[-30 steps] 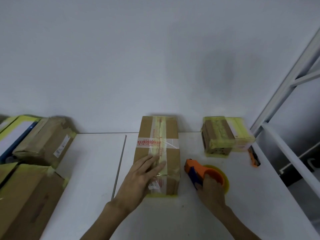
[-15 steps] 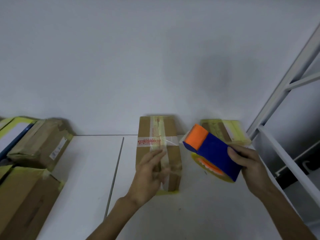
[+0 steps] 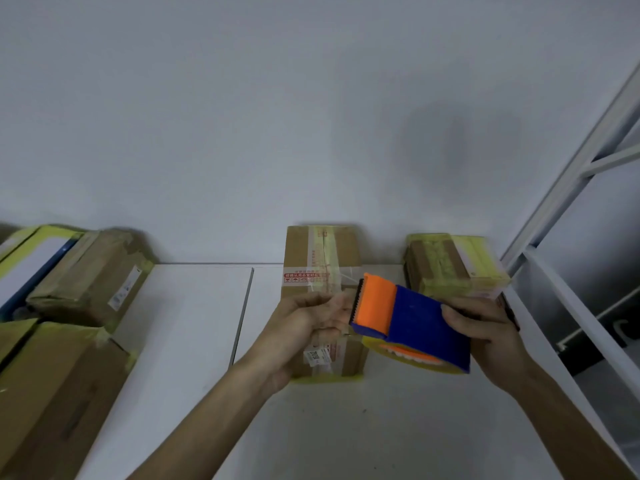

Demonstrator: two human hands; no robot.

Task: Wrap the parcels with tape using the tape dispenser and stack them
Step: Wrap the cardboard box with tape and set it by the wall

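- The right hand (image 3: 485,329) grips the tape dispenser (image 3: 415,322), fingers curled round its rear, above the table (image 3: 194,323).
- The left hand (image 3: 304,323) reaches its toothed orange mouth — whether the fingers pinch tape, we cannot tell.
- The middle parcel (image 3: 322,258) lies beneath, already banded; we judge another strip is starting.
- Taped parcels (image 3: 450,265) wait at right — stacking remains.

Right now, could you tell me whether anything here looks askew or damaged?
Nothing looks spilled or broken. The brown parcel at far left lies tilted, not flat, beside the table. The white label on the near end of the centre parcel looks wrinkled.
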